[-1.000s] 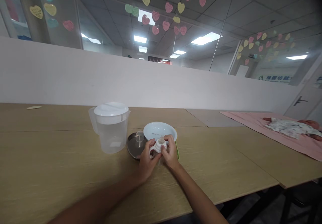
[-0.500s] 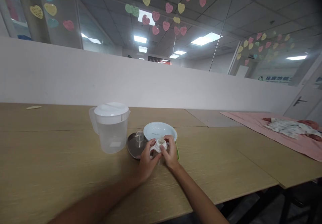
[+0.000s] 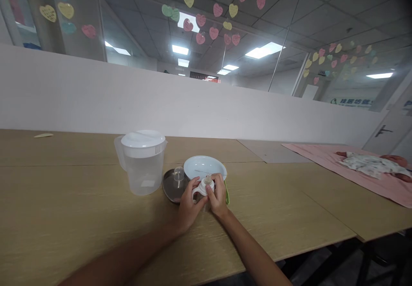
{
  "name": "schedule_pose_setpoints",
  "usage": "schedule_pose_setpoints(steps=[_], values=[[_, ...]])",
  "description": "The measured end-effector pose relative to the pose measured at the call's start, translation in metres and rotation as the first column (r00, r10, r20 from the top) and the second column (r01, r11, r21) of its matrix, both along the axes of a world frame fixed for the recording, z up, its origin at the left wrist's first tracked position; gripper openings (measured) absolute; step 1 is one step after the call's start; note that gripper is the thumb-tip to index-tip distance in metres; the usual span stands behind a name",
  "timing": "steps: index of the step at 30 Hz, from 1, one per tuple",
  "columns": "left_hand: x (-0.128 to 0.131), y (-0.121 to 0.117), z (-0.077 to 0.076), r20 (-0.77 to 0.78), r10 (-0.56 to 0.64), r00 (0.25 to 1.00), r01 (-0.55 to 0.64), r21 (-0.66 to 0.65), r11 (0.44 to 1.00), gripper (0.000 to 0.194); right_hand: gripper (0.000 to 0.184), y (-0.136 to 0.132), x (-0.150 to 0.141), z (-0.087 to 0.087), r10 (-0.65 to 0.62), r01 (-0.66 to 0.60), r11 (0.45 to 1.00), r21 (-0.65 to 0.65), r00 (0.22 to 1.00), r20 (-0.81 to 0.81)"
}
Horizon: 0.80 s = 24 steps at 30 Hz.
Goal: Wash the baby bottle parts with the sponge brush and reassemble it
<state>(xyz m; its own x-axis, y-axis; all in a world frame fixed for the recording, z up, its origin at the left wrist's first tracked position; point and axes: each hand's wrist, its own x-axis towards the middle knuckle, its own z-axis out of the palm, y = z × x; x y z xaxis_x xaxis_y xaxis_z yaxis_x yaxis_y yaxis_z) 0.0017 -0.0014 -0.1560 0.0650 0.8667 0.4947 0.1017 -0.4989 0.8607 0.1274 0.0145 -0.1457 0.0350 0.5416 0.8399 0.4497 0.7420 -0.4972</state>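
Both hands are closed around a baby bottle (image 3: 206,186) with a white collar, a side handle and a clear nipple on top. My left hand (image 3: 189,202) grips it at the handle on the left. On the other side, my right hand (image 3: 219,196) has its thumb and fingers at the collar. The lower part of the bottle is mostly hidden by my hands. Just left of them, a clear bottle cap (image 3: 179,174) sits on a dark round tray (image 3: 169,190). Behind the hands stands a pale blue-white bowl (image 3: 205,162), with something thin lying across it.
A lidded clear plastic pitcher (image 3: 143,166) stands on the wooden table (image 3: 96,217) at the left. A green item (image 3: 227,193) shows beside my right hand. A doll-like figure in patterned clothes (image 3: 363,164) lies on a pink cloth (image 3: 317,155). A low white wall (image 3: 193,110) runs behind.
My hands stay on the baby bottle with barely any movement. The nipple appears slightly farther right and higher. The camera view has shifted very slightly.
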Motion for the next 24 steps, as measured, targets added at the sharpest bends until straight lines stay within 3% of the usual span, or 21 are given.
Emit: schedule_pose_setpoints(steps=[5,7,9,11,14,16,19,21,24], values=[[0.000,-0.003,0.002,0.034,-0.029,0.999,0.031,-0.038,0.999,0.066,0.020,0.000,0.003,-0.001,-0.017,0.016,1.000,0.025,0.999,0.049],[-0.002,-0.003,0.007,0.050,-0.041,0.998,0.042,-0.013,0.999,0.077,0.022,0.000,0.005,-0.001,-0.021,0.018,0.999,0.035,0.995,0.095],[-0.007,0.001,0.015,0.071,-0.041,0.997,0.038,0.048,0.998,0.075,0.023,-0.001,0.006,-0.001,-0.044,0.039,0.999,0.038,0.990,0.137],[-0.016,0.011,0.025,0.126,0.023,0.992,-0.035,0.095,0.995,0.064,0.024,-0.001,0.006,-0.001,-0.071,0.066,0.997,0.037,0.984,0.166],[-0.035,0.038,0.034,0.152,0.221,0.963,-0.234,0.075,0.969,0.049,0.025,0.001,0.007,-0.001,-0.091,0.084,0.996,0.043,0.978,0.189],[-0.049,0.057,0.034,-0.006,0.268,0.963,-0.267,0.094,0.959,0.039,0.025,0.002,0.007,0.000,-0.081,0.074,0.996,0.044,0.977,0.197],[-0.065,0.077,0.027,-0.298,0.271,0.915,-0.236,0.151,0.960,0.042,0.026,0.003,0.007,0.000,-0.065,0.060,0.998,0.034,0.978,0.200],[-0.070,0.082,0.023,-0.440,0.252,0.862,-0.197,0.167,0.966,0.047,0.026,0.004,0.008,0.000,-0.069,0.064,0.997,0.030,0.977,0.200],[-0.072,0.079,0.021,-0.532,0.246,0.811,-0.148,0.219,0.964,0.048,0.027,0.004,0.008,0.000,-0.064,0.061,0.998,0.023,0.978,0.201]])
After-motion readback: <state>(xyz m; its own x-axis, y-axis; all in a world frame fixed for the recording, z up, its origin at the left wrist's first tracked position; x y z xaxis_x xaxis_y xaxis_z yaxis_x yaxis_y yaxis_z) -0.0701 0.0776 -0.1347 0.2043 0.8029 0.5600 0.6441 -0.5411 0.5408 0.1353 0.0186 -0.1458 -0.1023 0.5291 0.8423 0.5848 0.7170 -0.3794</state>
